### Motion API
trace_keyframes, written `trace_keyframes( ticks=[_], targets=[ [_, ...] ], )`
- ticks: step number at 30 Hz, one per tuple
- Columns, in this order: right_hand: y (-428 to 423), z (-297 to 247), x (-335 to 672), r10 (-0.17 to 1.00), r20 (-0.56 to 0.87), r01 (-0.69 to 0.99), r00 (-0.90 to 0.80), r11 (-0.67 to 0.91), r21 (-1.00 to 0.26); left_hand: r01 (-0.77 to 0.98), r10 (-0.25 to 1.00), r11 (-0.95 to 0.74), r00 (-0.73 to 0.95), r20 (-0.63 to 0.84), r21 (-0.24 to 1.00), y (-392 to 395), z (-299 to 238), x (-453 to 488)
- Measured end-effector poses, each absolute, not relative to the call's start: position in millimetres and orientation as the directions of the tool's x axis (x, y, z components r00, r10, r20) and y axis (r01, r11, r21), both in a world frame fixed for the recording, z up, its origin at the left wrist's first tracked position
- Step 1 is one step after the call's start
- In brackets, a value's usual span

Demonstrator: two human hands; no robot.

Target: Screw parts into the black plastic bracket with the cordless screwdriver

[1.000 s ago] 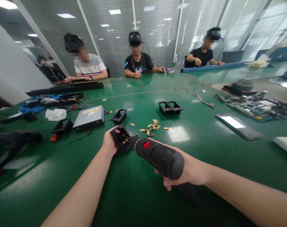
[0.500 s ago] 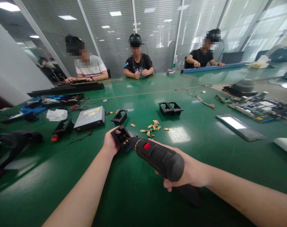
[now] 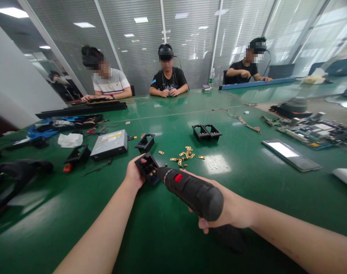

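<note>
My left hand (image 3: 134, 173) is closed around the far left side of a black plastic socket housing (image 3: 146, 160), which it holds tilted above the table. Brass-coloured parts show inside the housing. In my right hand (image 3: 229, 203) is a black cordless screwdriver (image 3: 193, 192) with a red switch on top, fingers wrapped round its grip. Its nose points left into the open side of the housing; the bit's exact contact point is too small to make out. Just beyond lie several small brass plates (image 3: 187, 154) in a loose heap.
Another black housing (image 3: 145, 142) stands behind my left hand, and a joined pair (image 3: 207, 132) sits farther right. A grey disc drive (image 3: 110, 144) lies left, a phone (image 3: 291, 154) and circuit boards (image 3: 316, 129) right. Three people sit across the green table (image 3: 167, 236).
The view has shifted slightly, so everything sits a little lower. Both hands keep their hold on the housing and the screwdriver, with almost no movement between them.
</note>
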State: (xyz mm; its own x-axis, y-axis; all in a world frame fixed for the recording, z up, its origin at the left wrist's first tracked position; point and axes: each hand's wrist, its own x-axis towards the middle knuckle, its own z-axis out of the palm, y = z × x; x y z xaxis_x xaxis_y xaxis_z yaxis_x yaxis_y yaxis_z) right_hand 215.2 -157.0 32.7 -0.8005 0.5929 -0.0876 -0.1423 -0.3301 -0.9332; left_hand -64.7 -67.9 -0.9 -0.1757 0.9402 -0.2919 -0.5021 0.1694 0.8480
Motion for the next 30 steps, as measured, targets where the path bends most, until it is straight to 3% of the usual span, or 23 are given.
trace_keyframes(
  ticks=[30],
  targets=[
    [-157.1,33.2,213.2,0.588,-0.09,-0.16,-0.804,-0.36,-0.919,-0.5,0.95,0.166,-0.15,-0.274,0.85,-65.1,-7.0,-69.5]
  ],
)
